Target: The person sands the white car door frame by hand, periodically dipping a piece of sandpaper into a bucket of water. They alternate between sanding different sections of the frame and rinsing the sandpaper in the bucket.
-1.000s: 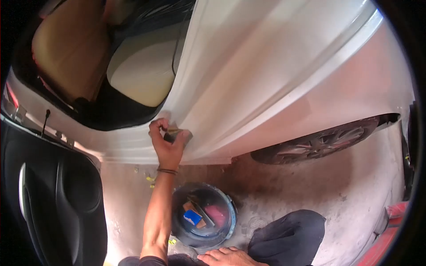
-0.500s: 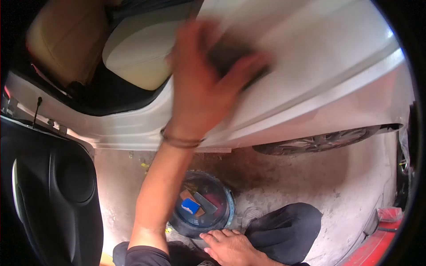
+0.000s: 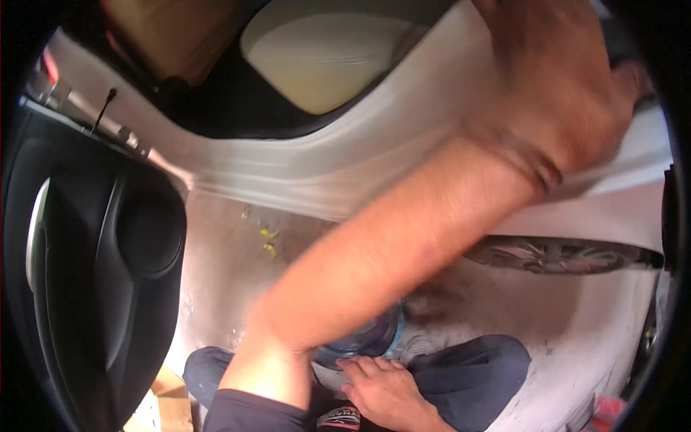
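My left hand [image 3: 554, 86] reaches far to the upper right, over the white car body panel [image 3: 288, 169], and is smeared by motion. Its fingers curl around a dark block [image 3: 625, 39], mostly hidden by the hand and the edge of the view. A bracelet circles that wrist. Low in the middle, my right hand [image 3: 385, 392] rests near my lap with its fingers stretched out and holding nothing. Just beyond it stands a round tub of water [image 3: 394, 331], largely covered by my left forearm.
An open car door [image 3: 93, 266] with black trim stands at the left. A pale seat [image 3: 324, 57] shows through the door opening. The car's wheel [image 3: 568, 255] is at the right. Yellow scraps [image 3: 269, 241] lie on the floor, and a cardboard box [image 3: 173, 403] sits lower left.
My left hand has swept right along the panel with the dark block. The view has shifted, and my forearm now covers most of the tub. My right hand stays near my lap.
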Available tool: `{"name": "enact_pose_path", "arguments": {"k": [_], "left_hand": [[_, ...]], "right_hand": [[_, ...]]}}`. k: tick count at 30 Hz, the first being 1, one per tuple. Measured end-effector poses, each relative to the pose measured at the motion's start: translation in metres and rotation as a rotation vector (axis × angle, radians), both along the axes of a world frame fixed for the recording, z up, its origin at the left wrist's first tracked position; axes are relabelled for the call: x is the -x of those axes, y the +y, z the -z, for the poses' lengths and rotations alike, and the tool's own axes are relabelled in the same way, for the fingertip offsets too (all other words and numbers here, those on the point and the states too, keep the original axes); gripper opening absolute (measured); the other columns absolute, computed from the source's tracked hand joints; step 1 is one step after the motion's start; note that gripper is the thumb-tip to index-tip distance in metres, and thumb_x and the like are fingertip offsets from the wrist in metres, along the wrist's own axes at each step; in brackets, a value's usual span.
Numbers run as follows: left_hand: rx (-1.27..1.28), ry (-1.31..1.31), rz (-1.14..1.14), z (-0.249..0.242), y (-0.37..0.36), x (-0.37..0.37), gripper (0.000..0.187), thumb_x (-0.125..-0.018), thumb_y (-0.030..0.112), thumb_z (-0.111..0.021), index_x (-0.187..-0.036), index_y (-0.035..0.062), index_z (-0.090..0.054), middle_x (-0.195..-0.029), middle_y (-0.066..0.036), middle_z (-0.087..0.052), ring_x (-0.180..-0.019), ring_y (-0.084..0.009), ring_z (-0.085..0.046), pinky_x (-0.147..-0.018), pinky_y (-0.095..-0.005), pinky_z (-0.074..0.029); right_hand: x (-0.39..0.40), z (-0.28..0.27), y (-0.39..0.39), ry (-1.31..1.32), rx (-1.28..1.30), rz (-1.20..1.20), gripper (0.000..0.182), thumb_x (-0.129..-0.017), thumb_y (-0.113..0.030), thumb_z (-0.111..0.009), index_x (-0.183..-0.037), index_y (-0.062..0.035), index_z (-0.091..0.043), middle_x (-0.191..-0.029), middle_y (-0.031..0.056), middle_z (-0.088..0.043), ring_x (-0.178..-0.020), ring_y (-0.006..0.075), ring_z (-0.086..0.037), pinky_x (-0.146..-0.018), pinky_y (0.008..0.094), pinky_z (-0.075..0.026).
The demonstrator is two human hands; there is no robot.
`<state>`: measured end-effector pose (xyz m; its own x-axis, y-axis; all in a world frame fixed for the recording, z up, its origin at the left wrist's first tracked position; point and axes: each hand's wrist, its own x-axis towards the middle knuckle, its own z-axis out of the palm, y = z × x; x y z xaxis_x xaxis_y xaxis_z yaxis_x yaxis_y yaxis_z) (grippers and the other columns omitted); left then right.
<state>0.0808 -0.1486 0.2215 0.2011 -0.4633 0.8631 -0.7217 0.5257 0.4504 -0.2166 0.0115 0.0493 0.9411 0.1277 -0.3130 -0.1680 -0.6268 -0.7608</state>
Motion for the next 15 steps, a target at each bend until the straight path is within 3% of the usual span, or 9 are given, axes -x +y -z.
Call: {"name": "enact_pose_path", "arguments": {"k": [1, 2, 4, 6, 8, 11, 12, 13, 15], "left_hand": [[-0.291, 0.0, 0.276, -0.003, 0.019, -0.011, 0.058, -0.096, 0.023, -0.08, -0.143, 0.0025, -0.054, -0.156, -0.023, -0.058, -0.155, -0.0458, -0.045, -0.123, -0.0721, -0.028], [-0.292, 0.009, 0.252, 0.021, 0.016, -0.007, 0.058, -0.096, 0.023, -0.08, -0.143, 0.0025, -0.054, -0.156, -0.023, -0.058, -0.155, -0.0458, -0.045, -0.123, -0.0721, -0.028], [0.12, -0.044, -0.518, 0.114, 0.0, 0.007, 0.087, -0.072, 0.036, -0.101, -0.137, 0.002, -0.055, -0.121, -0.013, -0.057, -0.112, -0.0267, -0.057, -0.099, -0.0471, -0.046], [-0.061, 0.021, -0.557, 0.189, 0.058, -0.015, 0.084, -0.069, 0.018, -0.103, -0.137, 0.0045, -0.056, -0.117, -0.007, -0.058, -0.109, -0.0207, -0.056, -0.094, -0.0376, -0.048], [-0.193, 0.302, -0.496, 0.263, 0.096, -0.041, 0.091, -0.067, 0.037, -0.106, -0.134, 0.0027, -0.055, -0.114, -0.012, -0.056, -0.104, -0.0277, -0.055, -0.098, -0.0457, -0.047], [-0.043, 0.337, -0.466, 0.239, 0.084, -0.023, 0.091, -0.067, 0.035, -0.106, -0.135, 0.0013, -0.055, -0.117, -0.014, -0.056, -0.107, -0.0303, -0.056, -0.098, -0.0465, -0.047], [0.058, 0.138, -0.542, 0.217, 0.061, -0.015, 0.09, -0.069, 0.021, -0.104, -0.141, 0.0049, -0.052, -0.109, -0.006, -0.053, -0.102, -0.0203, -0.051, -0.093, -0.036, -0.045], [0.062, 0.009, -0.56, 0.183, 0.042, -0.002, 0.086, -0.072, 0.019, -0.101, -0.142, 0.0044, -0.052, -0.112, -0.008, -0.053, -0.102, -0.0231, -0.052, -0.095, -0.0392, -0.045], [0.179, 0.042, -0.417, 0.118, 0.0, 0.023, 0.081, -0.072, 0.022, -0.094, -0.137, -0.0016, -0.052, -0.119, -0.02, -0.055, -0.112, -0.0374, -0.053, -0.105, -0.0518, -0.041]], "right_hand": [[0.0, 0.001, -0.002, -0.008, -0.007, 0.017, 0.041, -0.101, -0.025, -0.067, -0.136, -0.0023, -0.068, -0.12, 0.0188, -0.073, -0.112, 0.039, -0.07, -0.097, 0.0509, -0.056], [0.002, 0.001, -0.004, -0.014, -0.01, 0.038, 0.041, -0.102, -0.025, -0.067, -0.136, -0.0025, -0.068, -0.121, 0.0188, -0.073, -0.113, 0.0391, -0.07, -0.098, 0.0505, -0.056], [0.005, 0.003, -0.01, -0.041, -0.023, 0.096, 0.042, -0.102, -0.026, -0.067, -0.137, -0.003, -0.068, -0.124, 0.0186, -0.073, -0.115, 0.0393, -0.069, -0.099, 0.0497, -0.056], [0.014, 0.005, -0.008, -0.07, -0.02, 0.083, 0.043, -0.102, -0.026, -0.067, -0.139, -0.0035, -0.067, -0.127, 0.0185, -0.073, -0.117, 0.0392, -0.069, -0.1, 0.0498, -0.056], [0.019, 0.009, -0.002, -0.114, -0.013, 0.075, 0.044, -0.102, -0.026, -0.068, -0.141, -0.0041, -0.066, -0.129, 0.0183, -0.073, -0.118, 0.039, -0.069, -0.101, 0.0498, -0.056], [0.027, 0.01, 0.003, -0.121, -0.05, 0.068, 0.044, -0.102, -0.024, -0.069, -0.141, -0.004, -0.066, -0.128, 0.019, -0.073, -0.116, 0.0399, -0.07, -0.1, 0.0504, -0.056], [0.028, 0.011, 0.005, -0.105, -0.053, 0.052, 0.042, -0.101, -0.024, -0.07, -0.139, -0.0039, -0.066, -0.126, 0.0194, -0.073, -0.114, 0.041, -0.07, -0.098, 0.0515, -0.057], [0.029, 0.011, 0.006, -0.082, -0.056, 0.031, 0.041, -0.101, -0.023, -0.07, -0.136, -0.0038, -0.066, -0.124, 0.0198, -0.073, -0.111, 0.042, -0.07, -0.096, 0.0526, -0.057], [0.019, 0.011, 0.003, -0.051, -0.045, 0.014, 0.039, -0.1, -0.021, -0.07, -0.134, -0.0036, -0.067, -0.121, 0.0202, -0.072, -0.109, 0.0429, -0.07, -0.094, 0.0536, -0.057]]}}
